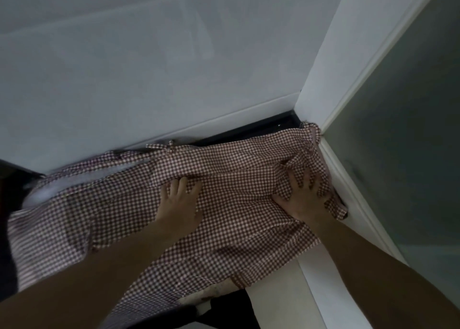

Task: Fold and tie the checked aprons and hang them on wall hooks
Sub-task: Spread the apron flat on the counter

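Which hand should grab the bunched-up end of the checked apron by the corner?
Probably the right hand. It presses spread fingers on the checked apron just beside the bunched end near the wall corner. The left hand lies farther away, flat on the cloth's middle.

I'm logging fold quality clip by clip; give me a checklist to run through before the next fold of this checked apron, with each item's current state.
1. Both hands on the cloth: ok. The left hand and the right hand lie on the checked apron with fingers spread.
2. Cloth spread flat: not ok. It is bunched and ridged above both hands, and rumpled against the white frame at the right.
3. Ties located: cannot tell. A small knot-like bit shows at the far edge; the left side is motion-blurred.
4. Cloth fully supported: not ok. The near edge hangs over the surface's edge.
5. Wall hooks within reach: cannot tell. None are in view.
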A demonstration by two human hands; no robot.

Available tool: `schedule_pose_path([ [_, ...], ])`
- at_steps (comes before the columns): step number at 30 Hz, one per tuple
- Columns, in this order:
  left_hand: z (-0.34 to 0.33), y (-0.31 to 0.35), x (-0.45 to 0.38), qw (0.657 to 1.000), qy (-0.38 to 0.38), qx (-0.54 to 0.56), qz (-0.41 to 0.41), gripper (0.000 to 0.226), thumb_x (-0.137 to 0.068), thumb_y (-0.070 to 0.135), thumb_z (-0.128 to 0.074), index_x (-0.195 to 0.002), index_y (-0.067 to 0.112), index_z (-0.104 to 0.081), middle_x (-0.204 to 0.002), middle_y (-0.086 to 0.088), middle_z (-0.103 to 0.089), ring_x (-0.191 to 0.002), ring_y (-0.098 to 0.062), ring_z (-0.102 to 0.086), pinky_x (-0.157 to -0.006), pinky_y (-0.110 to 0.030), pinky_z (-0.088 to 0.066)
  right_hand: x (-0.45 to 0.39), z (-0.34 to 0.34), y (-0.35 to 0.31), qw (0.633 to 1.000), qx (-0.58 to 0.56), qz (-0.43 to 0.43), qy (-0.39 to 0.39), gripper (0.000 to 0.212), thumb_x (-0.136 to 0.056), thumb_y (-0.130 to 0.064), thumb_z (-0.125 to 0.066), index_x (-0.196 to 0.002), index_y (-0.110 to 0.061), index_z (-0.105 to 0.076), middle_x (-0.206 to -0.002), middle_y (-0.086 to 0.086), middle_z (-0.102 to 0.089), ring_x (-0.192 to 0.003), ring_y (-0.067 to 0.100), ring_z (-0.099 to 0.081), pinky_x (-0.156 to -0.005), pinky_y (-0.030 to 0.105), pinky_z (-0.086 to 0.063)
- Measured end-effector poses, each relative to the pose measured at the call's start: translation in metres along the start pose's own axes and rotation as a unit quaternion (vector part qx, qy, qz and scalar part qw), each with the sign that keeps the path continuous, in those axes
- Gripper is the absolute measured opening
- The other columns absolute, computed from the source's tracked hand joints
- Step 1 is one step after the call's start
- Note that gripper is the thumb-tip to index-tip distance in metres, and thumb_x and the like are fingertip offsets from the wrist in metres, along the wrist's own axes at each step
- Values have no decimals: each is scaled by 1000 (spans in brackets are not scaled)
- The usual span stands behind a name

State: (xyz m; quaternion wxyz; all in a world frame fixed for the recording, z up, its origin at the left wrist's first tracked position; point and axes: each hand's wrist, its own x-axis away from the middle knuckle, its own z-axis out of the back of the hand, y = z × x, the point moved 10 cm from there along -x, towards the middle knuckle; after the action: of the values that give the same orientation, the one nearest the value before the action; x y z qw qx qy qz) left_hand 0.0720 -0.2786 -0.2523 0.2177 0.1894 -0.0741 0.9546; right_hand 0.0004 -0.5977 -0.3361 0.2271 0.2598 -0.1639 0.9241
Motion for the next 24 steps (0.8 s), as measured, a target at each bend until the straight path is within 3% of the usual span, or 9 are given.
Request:
schedule_pose_path([
  [2,-11,-14,0,999,-22,11,36,92,-90,64,-48,-156,31,6,-162,-17,9,-149,-43,6,-116,-65,1,-1,3,6,1000,8,-3,-1,108,-69,-95,-31,-149,-47,23,-161,4,29,-148,41,19,-110,76,1],
  [4,-15,-26,-2,998,-21,30,61,93,-89,71,-43,-155,33,10,-162,-16,14,-148,-44,12,-114,-66,4,-1,6,4,1000,17,-6,-6,109,-70,-94,-35,-149,-46,21,-162,5,27,-148,42,16,-111,75,0],
  [9,-1,-59,-3,983,44,143,104,75,-95,57,-40,-158,29,-8,-165,-8,-3,-151,-37,1,-119,-62,-1,-4,37,-25,1000,3,-26,-16,107,-78,-65,-64,-156,-26,-1,-163,16,5,-148,46,0,-114,70,-3],
  [12,4,-73,-3,972,55,219,62,79,-84,61,-36,-153,24,-29,-161,-9,-21,-148,-35,-16,-120,-58,-13,14,84,-99,983,-19,119,142,68,-84,-35,-67,-142,-14,-39,-149,15,-36,-138,34,-33,-116,50,-25],
  [14,7,-82,-5,963,69,258,32,85,-75,61,-33,-148,19,-40,-156,-10,-33,-143,-36,-30,-118,-56,-23,36,95,-161,954,-37,230,188,47,-85,-23,-65,-129,-15,-53,-133,5,-52,-126,23,-46,-111,36,-33],
  [19,30,-94,-1,945,150,290,-14,58,-80,35,-43,-126,2,-57,-126,-17,-59,-115,-38,-59,-98,-52,-50,67,66,-295,908,-81,389,131,41,-90,-18,-59,-130,-13,-58,-133,6,-53,-125,23,-47,-107,40,-43],
  [24,66,-134,25,943,273,190,18,42,-71,20,-42,-107,7,-58,-99,-16,-57,-92,-36,-55,-76,-49,-50,61,34,-362,915,-38,390,93,41,-91,-17,-60,-130,-13,-51,-136,13,-44,-112,33,-57,-86,43,-49],
])
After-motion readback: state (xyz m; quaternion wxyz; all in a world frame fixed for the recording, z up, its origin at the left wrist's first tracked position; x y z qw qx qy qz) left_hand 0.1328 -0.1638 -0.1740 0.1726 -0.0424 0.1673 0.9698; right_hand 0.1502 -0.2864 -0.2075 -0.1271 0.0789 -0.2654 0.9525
